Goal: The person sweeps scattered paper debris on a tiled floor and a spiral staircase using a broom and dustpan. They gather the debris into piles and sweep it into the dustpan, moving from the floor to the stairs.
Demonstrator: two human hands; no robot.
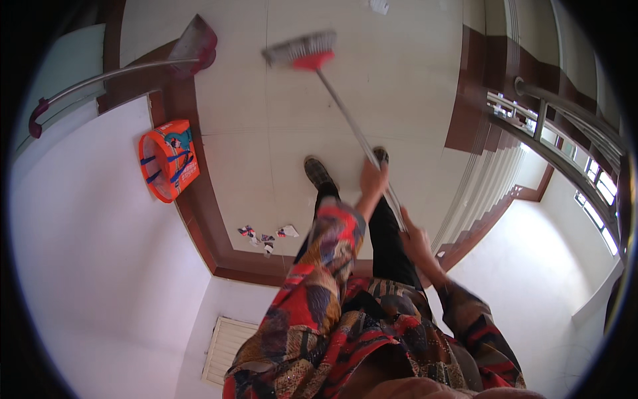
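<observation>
Both my hands grip the metal handle of a broom [344,108]. My left hand [375,178] closes around the shaft lower down, nearer the broom head. My right hand [416,240] holds it close to its top end. The broom head [301,49], with a red base and grey bristles, is at or just over the tiled floor ahead of my feet and looks slightly blurred. Torn scraps of printed paper [267,238] lie on the floor to the left of my legs. Another pale scrap [379,6] is at the far edge of the floor.
A long-handled dustpan [197,47] stands at the far left by the doorway. An orange bag [172,159] with blue handles rests against the left wall. On the right, stairs [486,192] descend beside a metal railing [563,144]. Brown skirting tiles [192,209] border the floor.
</observation>
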